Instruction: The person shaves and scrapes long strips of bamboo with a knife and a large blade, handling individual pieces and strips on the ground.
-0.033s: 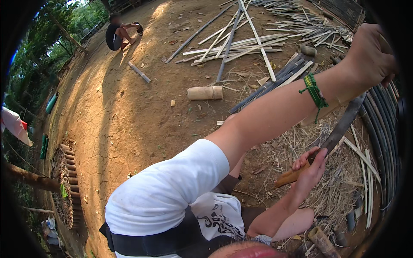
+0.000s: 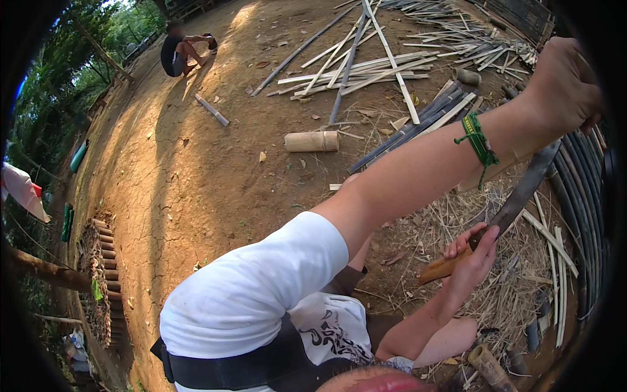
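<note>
My right hand (image 2: 471, 258) is wrapped around the wooden handle (image 2: 441, 268) of a machete. Its dark, slightly curved blade (image 2: 519, 196) slants up and away to the right, with the tip end passing near my left wrist. My left arm reaches across the view to the upper right, a green woven bracelet (image 2: 480, 141) on it. At its end my left hand (image 2: 567, 81) is closed with the fingers curled, cut by the dark rim; what it grips cannot be made out. A pale strip (image 2: 498, 168) shows just under that forearm.
Dry shavings (image 2: 503, 287) cover the ground below the blade. Dark bamboo poles (image 2: 580, 196) line the right edge. Split bamboo strips (image 2: 366, 75) lie in a heap ahead, near a short bamboo section (image 2: 311, 142). Another person (image 2: 179, 52) squats at the far left.
</note>
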`<state>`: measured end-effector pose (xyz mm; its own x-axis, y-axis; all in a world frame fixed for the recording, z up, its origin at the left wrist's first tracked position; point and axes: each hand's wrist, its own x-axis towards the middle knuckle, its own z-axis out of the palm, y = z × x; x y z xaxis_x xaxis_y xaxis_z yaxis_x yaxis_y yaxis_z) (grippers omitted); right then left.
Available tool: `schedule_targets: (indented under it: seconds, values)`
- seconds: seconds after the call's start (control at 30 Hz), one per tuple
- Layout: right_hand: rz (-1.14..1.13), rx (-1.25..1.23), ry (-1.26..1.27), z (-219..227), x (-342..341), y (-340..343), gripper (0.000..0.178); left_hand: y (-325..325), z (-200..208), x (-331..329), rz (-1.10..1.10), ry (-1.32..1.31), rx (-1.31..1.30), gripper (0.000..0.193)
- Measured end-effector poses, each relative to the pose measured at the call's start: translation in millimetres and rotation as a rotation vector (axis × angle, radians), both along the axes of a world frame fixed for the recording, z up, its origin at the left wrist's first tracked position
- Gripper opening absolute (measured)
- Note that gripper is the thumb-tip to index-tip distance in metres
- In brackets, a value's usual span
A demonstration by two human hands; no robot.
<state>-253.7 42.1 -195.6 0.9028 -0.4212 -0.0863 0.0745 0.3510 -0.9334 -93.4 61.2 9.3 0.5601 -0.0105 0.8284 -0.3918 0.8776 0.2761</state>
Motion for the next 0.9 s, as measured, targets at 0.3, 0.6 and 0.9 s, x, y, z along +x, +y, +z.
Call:
schedule_targets:
  seconds: [0.3,0.6,0.9]
  values:
    - [-0.001,-0.017,0.023,-40,15,-20,0.039,-7,-5,0,0.032,-0.096,0.133,0.02]
    - [-0.101,-0.665,0.663,-344,57,-88,0.058,20,-3,36,0.229,-0.37,0.187,0.03]
    - [0.108,-0.346,0.489,-232,62,-47,0.057,62,-2,27,0.348,-0.169,0.353,0.045]
